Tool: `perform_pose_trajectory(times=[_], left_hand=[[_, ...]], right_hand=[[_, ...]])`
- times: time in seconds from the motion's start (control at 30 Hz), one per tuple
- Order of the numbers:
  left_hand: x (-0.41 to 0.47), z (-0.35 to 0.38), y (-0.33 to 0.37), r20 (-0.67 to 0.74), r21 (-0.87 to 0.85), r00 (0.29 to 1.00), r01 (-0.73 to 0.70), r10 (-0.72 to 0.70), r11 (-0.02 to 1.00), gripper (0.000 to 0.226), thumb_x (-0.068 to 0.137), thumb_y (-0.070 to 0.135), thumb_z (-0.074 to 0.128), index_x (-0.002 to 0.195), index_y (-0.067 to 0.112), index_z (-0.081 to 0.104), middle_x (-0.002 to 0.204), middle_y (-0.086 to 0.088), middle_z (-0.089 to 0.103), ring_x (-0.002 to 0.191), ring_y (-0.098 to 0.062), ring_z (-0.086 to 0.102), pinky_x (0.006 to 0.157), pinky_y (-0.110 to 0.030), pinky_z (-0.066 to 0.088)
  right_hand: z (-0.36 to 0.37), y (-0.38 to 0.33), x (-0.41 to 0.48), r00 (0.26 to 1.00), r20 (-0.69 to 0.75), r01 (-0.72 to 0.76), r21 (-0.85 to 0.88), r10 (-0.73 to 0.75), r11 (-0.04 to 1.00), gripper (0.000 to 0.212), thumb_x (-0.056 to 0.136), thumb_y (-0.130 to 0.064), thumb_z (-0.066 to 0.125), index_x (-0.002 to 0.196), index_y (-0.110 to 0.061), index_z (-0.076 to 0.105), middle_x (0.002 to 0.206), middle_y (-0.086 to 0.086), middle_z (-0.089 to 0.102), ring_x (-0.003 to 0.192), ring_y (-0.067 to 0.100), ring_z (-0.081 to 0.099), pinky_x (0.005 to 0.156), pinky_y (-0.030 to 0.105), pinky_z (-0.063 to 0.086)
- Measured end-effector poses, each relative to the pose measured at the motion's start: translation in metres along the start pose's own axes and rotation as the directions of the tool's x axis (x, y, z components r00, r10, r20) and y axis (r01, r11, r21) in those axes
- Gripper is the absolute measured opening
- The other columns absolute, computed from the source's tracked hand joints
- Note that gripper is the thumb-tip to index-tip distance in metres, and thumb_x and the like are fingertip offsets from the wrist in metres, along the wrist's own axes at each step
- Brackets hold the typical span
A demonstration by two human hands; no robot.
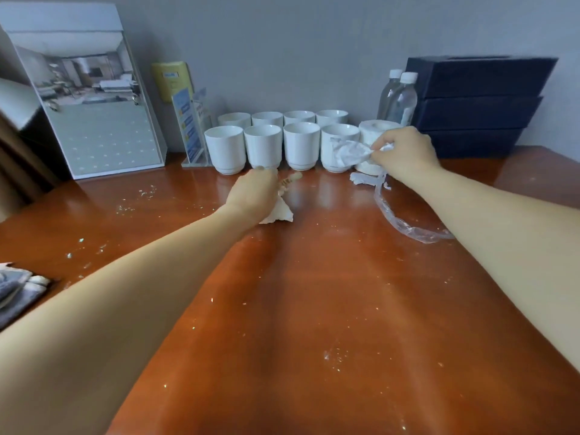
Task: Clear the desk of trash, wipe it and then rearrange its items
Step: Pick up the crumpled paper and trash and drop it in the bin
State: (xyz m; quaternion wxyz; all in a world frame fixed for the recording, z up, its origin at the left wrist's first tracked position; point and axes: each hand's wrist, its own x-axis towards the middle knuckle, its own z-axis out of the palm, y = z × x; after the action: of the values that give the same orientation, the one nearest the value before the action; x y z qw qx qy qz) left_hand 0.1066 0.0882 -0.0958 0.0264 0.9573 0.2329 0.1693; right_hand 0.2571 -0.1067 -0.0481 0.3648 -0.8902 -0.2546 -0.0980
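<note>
Many pale crumbs speckle the worktop [314, 293] on our side of the block of white cups [282, 142], so we judge the trash-clearing step is only partly done and wiping should wait. A folded grey cloth [15, 290] lies at the worktop's near left edge, far from the cups; we would leave it there until the larger scraps are gone.

Closer to the cups, our left hand [251, 191] is closed on a crumpled paper scrap [281, 211], just in front of the second cup from the left. We should gather the loose end that sticks out beyond the fingers before lifting, so nothing drops back.

A strip of clear plastic wrap [405, 224] trails across the wood in front and to the right of the cups, its far end rising toward our right hand [405, 152], which pinches a wad of white tissue [348, 153] right against the rightmost front cup. We would draw that hand back gently, away from the cups, so none tips.

Small white scraps [364, 178] lie by a tissue roll [373, 130] just right of the cups. Behind the roll stand two water bottles [398, 98] and a stack of dark boxes [477, 102].
</note>
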Motion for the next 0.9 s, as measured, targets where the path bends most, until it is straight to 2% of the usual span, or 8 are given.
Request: perform_pose_trajectory(times=[0.1,0.2,0.33,0.5,0.57,0.67,0.77,0.9], left_hand=[[0.007,-0.006,0.028,0.010,-0.150,0.999,-0.035,0.037,0.988,0.031,0.092,0.001,0.044,0.122,0.000,0.048,0.115,-0.022,0.056,0.105,-0.040,0.056,0.087,-0.041,0.045],[0.023,-0.004,0.064,0.046,-0.221,0.993,-0.099,0.112,0.970,0.028,0.095,0.005,0.043,0.122,-0.001,0.046,0.118,-0.022,0.054,0.108,-0.037,0.054,0.081,-0.035,0.038],[0.053,0.011,0.100,0.081,-0.229,0.976,-0.180,0.203,0.957,0.029,0.102,0.028,0.040,0.119,0.006,0.049,0.110,-0.015,0.057,0.101,-0.035,0.057,0.081,-0.041,0.045],[0.080,0.034,0.112,0.268,-0.016,0.938,-0.224,0.220,0.974,0.049,0.098,0.030,0.046,0.146,0.026,0.038,0.132,-0.012,0.046,0.111,-0.036,0.056,0.085,-0.040,0.046],[0.086,0.043,0.114,0.329,0.010,0.922,-0.220,0.205,0.975,0.050,0.099,0.024,0.040,0.149,0.030,0.034,0.135,-0.014,0.040,0.112,-0.038,0.055,0.094,-0.043,0.045],[0.091,0.055,0.115,0.312,-0.013,0.923,-0.233,0.226,0.972,0.042,0.102,0.022,0.035,0.143,0.027,0.044,0.132,-0.011,0.044,0.117,-0.034,0.053,0.102,-0.044,0.041],[0.092,0.057,0.111,0.168,-0.091,0.966,-0.183,0.197,0.979,0.029,0.098,0.022,0.044,0.122,0.020,0.060,0.116,-0.010,0.052,0.106,-0.033,0.058,0.090,-0.043,0.048],[0.086,0.051,0.105,0.082,-0.181,0.980,-0.166,0.183,0.969,0.014,0.093,0.025,0.050,0.096,0.013,0.057,0.092,-0.003,0.056,0.089,-0.030,0.058,0.067,-0.035,0.044]], right_hand=[[-0.034,0.022,-0.015,0.997,-0.023,-0.074,-0.012,0.074,0.997,0.022,0.084,-0.014,0.063,0.103,-0.019,0.075,0.112,0.007,0.069,0.106,0.029,0.061,0.082,0.031,0.049],[-0.053,0.039,-0.031,0.992,0.008,-0.129,-0.050,0.129,0.990,0.022,0.078,-0.006,0.061,0.095,-0.006,0.076,0.103,0.016,0.072,0.096,0.033,0.065,0.082,0.038,0.055],[-0.047,0.051,-0.049,0.971,0.223,-0.048,-0.157,0.083,0.986,0.008,0.084,-0.024,0.069,0.089,-0.019,0.074,0.101,0.000,0.070,0.093,0.020,0.060,0.072,0.027,0.042],[-0.020,0.056,-0.055,0.886,0.464,0.166,-0.318,0.001,0.934,0.052,0.089,-0.055,0.060,0.123,-0.016,0.065,0.131,0.006,0.059,0.117,0.024,0.049,0.087,0.031,0.034],[-0.008,0.064,-0.044,0.911,0.411,0.179,-0.347,-0.022,0.921,0.046,0.090,-0.051,0.060,0.123,-0.018,0.061,0.128,0.006,0.054,0.121,0.030,0.046,0.088,0.033,0.035],[0.005,0.082,-0.029,0.946,0.308,0.206,-0.332,-0.101,0.920,0.016,0.098,-0.036,0.052,0.096,-0.022,0.060,0.093,0.000,0.054,0.086,0.023,0.057,0.066,0.032,0.043],[0.005,0.088,-0.024,0.969,0.230,0.175,-0.376,-0.091,0.910,0.014,0.096,-0.021,0.048,0.084,-0.024,0.055,0.076,-0.003,0.053,0.063,0.011,0.046,0.051,0.026,0.033],[-0.015,0.093,-0.014,1.000,0.002,0.021,-0.250,-0.021,0.968,0.020,0.083,-0.014,0.052,0.064,-0.021,0.052,0.059,-0.002,0.051,0.063,0.027,0.054,0.056,0.029,0.041]])
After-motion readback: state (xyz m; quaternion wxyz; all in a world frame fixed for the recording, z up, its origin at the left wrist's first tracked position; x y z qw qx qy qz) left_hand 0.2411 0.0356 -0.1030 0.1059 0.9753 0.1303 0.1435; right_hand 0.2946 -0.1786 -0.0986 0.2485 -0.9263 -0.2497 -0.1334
